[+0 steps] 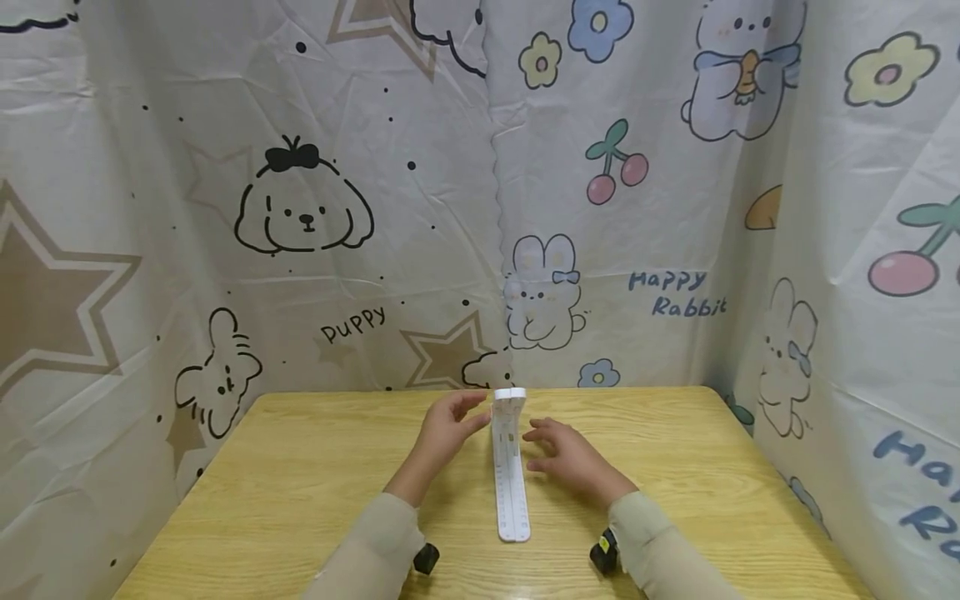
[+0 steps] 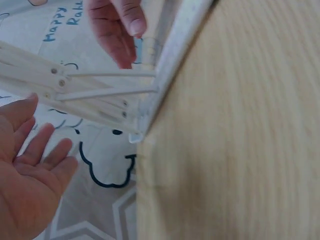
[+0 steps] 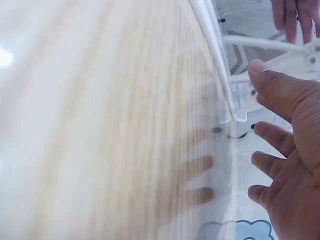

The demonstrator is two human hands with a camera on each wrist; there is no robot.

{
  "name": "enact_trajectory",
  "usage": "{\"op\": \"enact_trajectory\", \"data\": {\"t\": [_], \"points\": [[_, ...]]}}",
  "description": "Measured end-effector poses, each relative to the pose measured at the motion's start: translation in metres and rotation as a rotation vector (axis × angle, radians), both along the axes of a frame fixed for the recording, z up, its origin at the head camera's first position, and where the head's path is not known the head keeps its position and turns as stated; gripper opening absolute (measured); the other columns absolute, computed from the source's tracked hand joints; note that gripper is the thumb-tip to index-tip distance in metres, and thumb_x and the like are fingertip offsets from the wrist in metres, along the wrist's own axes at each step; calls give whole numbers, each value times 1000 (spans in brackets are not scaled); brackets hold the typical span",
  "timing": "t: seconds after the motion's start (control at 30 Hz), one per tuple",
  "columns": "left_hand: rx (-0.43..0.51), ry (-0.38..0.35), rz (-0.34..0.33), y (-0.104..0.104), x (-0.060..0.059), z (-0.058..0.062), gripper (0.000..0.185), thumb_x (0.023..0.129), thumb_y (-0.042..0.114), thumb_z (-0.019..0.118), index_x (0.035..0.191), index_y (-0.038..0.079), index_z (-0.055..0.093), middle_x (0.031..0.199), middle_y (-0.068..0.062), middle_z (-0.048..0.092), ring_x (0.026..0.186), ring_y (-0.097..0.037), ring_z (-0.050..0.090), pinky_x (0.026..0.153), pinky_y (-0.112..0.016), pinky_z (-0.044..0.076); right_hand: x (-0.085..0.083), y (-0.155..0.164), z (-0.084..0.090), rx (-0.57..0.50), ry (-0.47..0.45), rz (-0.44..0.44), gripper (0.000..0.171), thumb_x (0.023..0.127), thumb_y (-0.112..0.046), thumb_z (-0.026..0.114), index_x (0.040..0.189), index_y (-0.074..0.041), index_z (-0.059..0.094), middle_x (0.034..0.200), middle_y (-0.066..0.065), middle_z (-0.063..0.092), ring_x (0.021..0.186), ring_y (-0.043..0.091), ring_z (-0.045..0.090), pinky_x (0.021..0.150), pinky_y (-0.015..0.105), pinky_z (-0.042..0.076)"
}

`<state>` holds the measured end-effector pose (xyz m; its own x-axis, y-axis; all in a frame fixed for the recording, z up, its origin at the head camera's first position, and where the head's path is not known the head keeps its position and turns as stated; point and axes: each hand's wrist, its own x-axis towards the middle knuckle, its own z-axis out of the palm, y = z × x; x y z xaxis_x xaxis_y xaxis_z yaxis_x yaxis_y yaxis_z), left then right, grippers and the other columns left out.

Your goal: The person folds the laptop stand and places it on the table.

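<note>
A white folding stand (image 1: pixel 512 500) is set on the wooden table, its long flat base lying lengthwise and its far part raised. The left wrist view shows the raised arm (image 2: pixel 25 67) slanting up from one end of the base, with thin rods (image 2: pixel 112 94) joining the two. On the left side of the raised part is my left hand (image 1: pixel 442 429), fingers loosely spread. Across from it, my right hand (image 1: pixel 573 458) hovers to the right with fingers apart. Neither hand grips the stand; whether the left thumb touches it I cannot tell.
The stand is on a light wood-grain table (image 1: pixel 300 500). Behind and at both sides hangs a printed cloth (image 1: pixel 420 250) with puppies, rabbits and flowers. Black wrist devices (image 1: pixel 604 553) sit beneath the sleeves.
</note>
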<state>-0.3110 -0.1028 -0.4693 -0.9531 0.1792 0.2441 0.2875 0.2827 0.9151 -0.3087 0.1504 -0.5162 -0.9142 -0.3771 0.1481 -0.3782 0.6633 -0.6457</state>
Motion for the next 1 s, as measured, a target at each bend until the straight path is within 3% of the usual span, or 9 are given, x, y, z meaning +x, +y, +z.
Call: {"op": "enact_trajectory", "data": {"t": [0.33,0.43,0.6,0.83,1.0], "points": [[-205,-83,-14,-3,-10,-27,26,92,15,78,115,4,72,142,-13,62,142,-41,46,118,-62,34,-26,-5,-7,-63,-35,44,32,87,-21,83,117,-16,74,157,12,48,151,39,32,124,60,22],[-292,-86,-70,-2,-15,-33,21,91,15,79,110,6,74,147,-16,57,143,-43,43,119,-63,31,-32,-6,-8,-67,-39,61,29,85,-20,84,112,-18,75,158,13,46,151,40,32,124,60,22],[-444,-14,-174,2,-23,-39,17,86,14,82,101,8,76,152,-25,48,143,-48,41,120,-62,30,-40,-8,-8,-95,-52,93,28,82,-16,86,109,-14,76,161,12,42,152,40,29,125,59,20],[-460,-34,-189,5,-28,-46,14,81,15,87,88,13,75,160,-21,39,147,-47,34,122,-60,28,-45,-12,-9,-36,2,181,27,83,-11,84,109,-6,77,162,11,41,152,44,26,125,59,19],[-463,-16,-225,7,-30,-48,14,78,13,89,80,14,75,161,-14,39,149,-43,33,124,-58,25,-46,-13,-8,-33,0,185,19,84,-10,84,102,-8,78,159,6,45,149,36,36,123,55,28]]}}
